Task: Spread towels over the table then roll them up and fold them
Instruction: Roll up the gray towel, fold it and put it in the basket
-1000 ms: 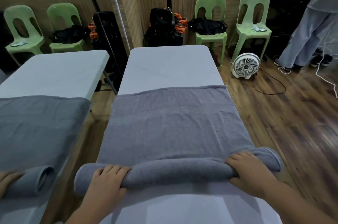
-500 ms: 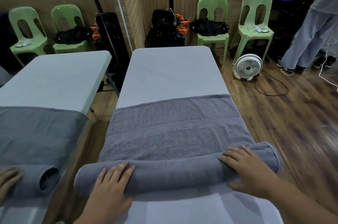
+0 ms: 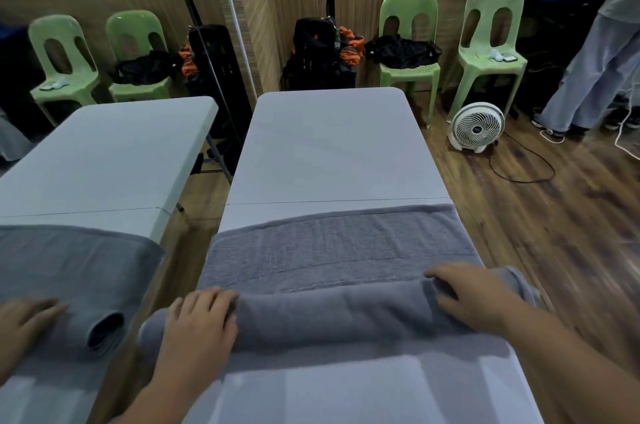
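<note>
A grey towel (image 3: pixel 339 247) lies across the near half of the white folding table (image 3: pixel 329 146). Its near part is wound into a thick roll (image 3: pixel 329 316) that spans the table's width; a short flat strip remains beyond the roll. My left hand (image 3: pixel 201 326) presses on the roll's left end with fingers curled over its top. My right hand (image 3: pixel 474 299) grips the right end the same way, and that end overhangs the table edge slightly.
A wall mirror (image 3: pixel 104 164) on the left repeats the table, towel and a hand. Behind the table stand green plastic chairs (image 3: pixel 408 53) and black bags (image 3: pixel 318 53). A white floor fan (image 3: pixel 476 127) with a cable sits on the right, near a standing person (image 3: pixel 595 70).
Both hands have pushed the roll away from me along the table. The roll has grown thicker and the flat strip of towel beyond it is shorter.
</note>
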A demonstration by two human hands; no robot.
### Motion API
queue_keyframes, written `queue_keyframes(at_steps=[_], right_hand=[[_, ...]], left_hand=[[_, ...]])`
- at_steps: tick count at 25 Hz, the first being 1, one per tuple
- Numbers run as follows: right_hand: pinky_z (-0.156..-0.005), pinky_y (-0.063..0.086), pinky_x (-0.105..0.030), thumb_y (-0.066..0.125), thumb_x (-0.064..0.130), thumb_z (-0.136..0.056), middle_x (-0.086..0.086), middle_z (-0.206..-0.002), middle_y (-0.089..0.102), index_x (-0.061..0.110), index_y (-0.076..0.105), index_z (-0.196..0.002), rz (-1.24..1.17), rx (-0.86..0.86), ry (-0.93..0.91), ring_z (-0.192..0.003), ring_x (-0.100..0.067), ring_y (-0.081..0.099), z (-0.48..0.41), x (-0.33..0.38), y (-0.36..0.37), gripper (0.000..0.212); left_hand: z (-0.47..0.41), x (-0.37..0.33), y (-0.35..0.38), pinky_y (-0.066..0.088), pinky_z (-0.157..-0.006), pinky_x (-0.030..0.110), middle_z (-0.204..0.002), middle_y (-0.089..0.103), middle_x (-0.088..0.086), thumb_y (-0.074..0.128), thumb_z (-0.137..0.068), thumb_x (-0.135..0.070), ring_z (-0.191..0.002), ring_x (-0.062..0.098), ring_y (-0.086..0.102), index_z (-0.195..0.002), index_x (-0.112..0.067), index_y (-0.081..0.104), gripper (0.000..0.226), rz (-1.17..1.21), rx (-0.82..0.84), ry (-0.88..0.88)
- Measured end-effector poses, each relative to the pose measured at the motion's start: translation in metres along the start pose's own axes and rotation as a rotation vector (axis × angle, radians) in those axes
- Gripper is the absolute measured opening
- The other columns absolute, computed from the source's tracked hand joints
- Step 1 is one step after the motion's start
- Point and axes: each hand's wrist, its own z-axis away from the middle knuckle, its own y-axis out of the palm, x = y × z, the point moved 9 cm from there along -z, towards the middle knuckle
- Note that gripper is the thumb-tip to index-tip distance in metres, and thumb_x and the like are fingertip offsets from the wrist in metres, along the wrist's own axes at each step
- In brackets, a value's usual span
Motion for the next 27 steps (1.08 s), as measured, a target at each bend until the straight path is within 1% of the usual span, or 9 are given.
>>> queue_keyframes(at_steps=[2,5,9,12,14,18,21,23,27], right_hand=[[-0.086,0.048,-0.027,0.059,0.043,-0.073,0.016,-0.100,0.066,0.033,0.065,-0.102,0.069,-0.136,-0.096,-0.096,-0.011,0.062,0.014,0.012,0.000,0.031],[-0.105,0.039,-0.043,0.061,0.046,-0.059,0.011,-0.120,0.062,0.030,0.061,-0.124,0.252,-0.110,-0.121,-0.112,-0.014,0.057,0.020,0.014,0.034,0.067],[-0.098,0.036,-0.035,0.068,0.026,-0.054,0.013,-0.105,0.065,0.037,0.059,-0.114,0.217,-0.092,-0.082,-0.098,-0.014,0.060,-0.001,0.003,0.032,0.062],[-0.095,0.034,-0.027,0.056,0.040,-0.064,0.021,-0.096,0.062,0.043,0.058,-0.103,0.189,0.089,-0.111,-0.093,-0.004,0.054,0.004,0.007,0.021,0.040],[-0.081,0.038,-0.023,0.052,0.039,-0.068,0.022,-0.086,0.062,0.040,0.059,-0.092,0.107,0.161,-0.095,-0.086,-0.003,0.054,0.000,0.004,0.013,0.025],[-0.091,0.047,-0.038,0.055,0.042,-0.074,0.016,-0.103,0.067,0.037,0.066,-0.104,0.129,-0.099,-0.123,-0.099,-0.012,0.060,-0.011,0.006,-0.011,0.033],[-0.108,0.035,-0.053,0.054,0.068,-0.064,0.017,-0.117,0.062,0.038,0.059,-0.120,0.284,0.060,-0.122,-0.115,-0.010,0.054,0.004,0.008,0.030,0.064],[-0.112,0.028,-0.056,0.055,0.064,-0.059,0.014,-0.120,0.062,0.037,0.054,-0.125,0.347,0.096,-0.083,-0.115,-0.012,0.056,0.010,0.004,0.049,0.071],[-0.108,0.029,-0.041,0.054,0.052,-0.063,0.016,-0.107,0.063,0.040,0.052,-0.110,0.298,0.239,-0.055,-0.103,-0.011,0.056,0.012,0.008,0.043,0.048]], left_hand=[[0.010,-0.012,0.008,0.039,-0.099,0.050,-0.122,0.062,-0.001,0.054,-0.074,-0.045,-0.111,0.024,0.057,-0.120,-0.027,0.061,0.050,-0.023,-0.002,0.080],[0.017,-0.011,0.034,0.039,-0.097,0.054,-0.134,0.056,0.002,0.067,-0.057,-0.042,-0.120,0.027,0.053,-0.133,-0.026,0.055,0.079,-0.074,0.154,0.071],[0.009,-0.006,0.032,0.040,-0.077,0.045,-0.105,0.066,-0.004,0.056,-0.055,-0.036,-0.096,0.024,0.058,-0.114,-0.028,0.064,0.060,-0.054,0.178,-0.001],[0.025,-0.011,0.023,0.042,-0.079,0.049,-0.088,0.066,-0.013,0.054,-0.054,-0.047,-0.086,0.019,0.059,-0.098,-0.035,0.065,0.047,-0.019,0.109,0.086],[0.024,-0.005,0.018,0.045,-0.083,0.056,-0.081,0.065,-0.019,0.053,-0.056,-0.052,-0.084,0.014,0.060,-0.095,-0.041,0.061,0.041,-0.006,0.110,0.082],[0.008,0.010,0.011,0.044,-0.092,0.057,-0.111,0.066,-0.007,0.050,-0.073,-0.052,-0.101,0.022,0.062,-0.116,-0.033,0.061,0.048,0.005,0.038,-0.017],[0.012,-0.011,0.033,0.035,-0.106,0.058,-0.134,0.055,-0.007,0.062,-0.065,-0.057,-0.122,0.020,0.052,-0.133,-0.032,0.052,0.073,-0.049,0.127,0.092],[0.006,-0.012,0.043,0.039,-0.103,0.057,-0.130,0.058,-0.008,0.067,-0.057,-0.048,-0.120,0.019,0.053,-0.134,-0.033,0.049,0.080,-0.056,0.192,0.072],[0.002,-0.016,0.036,0.048,-0.078,0.046,-0.096,0.065,-0.015,0.064,-0.050,-0.042,-0.089,0.015,0.061,-0.107,-0.039,0.059,0.057,-0.029,0.168,0.090]])
